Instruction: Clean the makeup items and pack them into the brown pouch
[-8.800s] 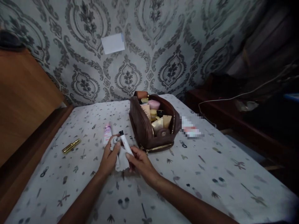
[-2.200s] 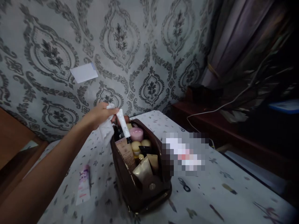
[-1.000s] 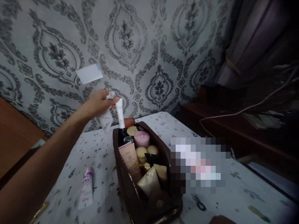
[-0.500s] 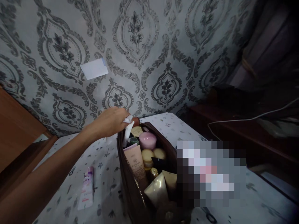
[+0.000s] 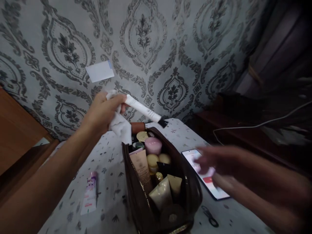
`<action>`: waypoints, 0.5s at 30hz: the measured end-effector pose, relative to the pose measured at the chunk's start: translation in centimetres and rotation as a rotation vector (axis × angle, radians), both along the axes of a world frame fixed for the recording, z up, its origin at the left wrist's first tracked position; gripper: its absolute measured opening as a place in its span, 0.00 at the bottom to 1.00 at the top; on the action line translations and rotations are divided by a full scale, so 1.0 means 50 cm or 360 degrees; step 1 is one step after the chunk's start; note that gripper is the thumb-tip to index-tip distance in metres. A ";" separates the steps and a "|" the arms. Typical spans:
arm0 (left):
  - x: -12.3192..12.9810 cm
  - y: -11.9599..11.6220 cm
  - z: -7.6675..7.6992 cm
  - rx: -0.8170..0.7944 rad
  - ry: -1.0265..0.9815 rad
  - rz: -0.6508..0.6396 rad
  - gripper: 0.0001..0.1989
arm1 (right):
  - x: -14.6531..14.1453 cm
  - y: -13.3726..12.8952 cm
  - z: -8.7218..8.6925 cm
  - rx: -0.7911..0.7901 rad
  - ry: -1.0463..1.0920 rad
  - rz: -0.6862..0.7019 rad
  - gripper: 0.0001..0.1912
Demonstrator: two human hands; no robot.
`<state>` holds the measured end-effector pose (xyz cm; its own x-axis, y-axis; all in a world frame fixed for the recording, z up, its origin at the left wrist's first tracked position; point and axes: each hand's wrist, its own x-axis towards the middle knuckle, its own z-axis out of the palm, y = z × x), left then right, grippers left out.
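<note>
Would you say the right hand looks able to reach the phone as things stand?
Likely yes: the right hand, though blurred, is over the phone, and nothing visible blocks it.

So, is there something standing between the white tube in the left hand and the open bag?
Nothing visible stands between the white tube and the open bag. The cloth, also in the left hand, hangs beside the tube, overlapping the bag's far left corner in view.

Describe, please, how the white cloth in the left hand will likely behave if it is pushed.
The white cloth is probably floppy: its lower part hangs loosely from the left hand. It also seems light, since the material looks thin. It would likely crumple rather than roll, as it shows soft folds.
</note>
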<state>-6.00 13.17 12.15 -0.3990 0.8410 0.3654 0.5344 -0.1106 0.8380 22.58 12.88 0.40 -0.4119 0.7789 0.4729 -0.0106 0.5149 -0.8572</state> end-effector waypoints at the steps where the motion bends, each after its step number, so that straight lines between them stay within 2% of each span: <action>1: 0.011 -0.001 -0.009 0.0004 -0.0173 -0.0037 0.13 | -0.018 0.014 0.034 0.0113 -0.0081 -0.0080 0.20; 3: 0.031 -0.002 -0.032 -0.0025 -0.0392 -0.0100 0.12 | -0.063 0.029 0.086 0.0246 -0.0103 -0.0001 0.28; 5: 0.045 -0.006 -0.052 -0.0109 -0.0485 -0.0153 0.13 | -0.105 0.033 0.110 0.0283 -0.0091 0.0083 0.27; 9: 0.048 -0.018 -0.073 -0.0218 -0.0634 -0.0206 0.15 | -0.147 0.033 0.108 0.0258 0.0035 0.0058 0.12; 12: 0.032 -0.031 -0.079 -0.0299 -0.0646 -0.0265 0.18 | -0.153 0.050 0.112 0.0247 0.0132 0.0050 0.10; 15: 0.004 -0.052 -0.089 -0.0202 -0.0517 -0.0227 0.17 | -0.165 0.085 0.129 0.0294 0.0087 0.0106 0.12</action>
<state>-5.81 10.58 7.69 -0.3523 0.9270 0.1284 0.2254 -0.0491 0.9730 14.31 17.12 6.85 -0.4298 0.6486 0.6282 -0.0939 0.6599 -0.7455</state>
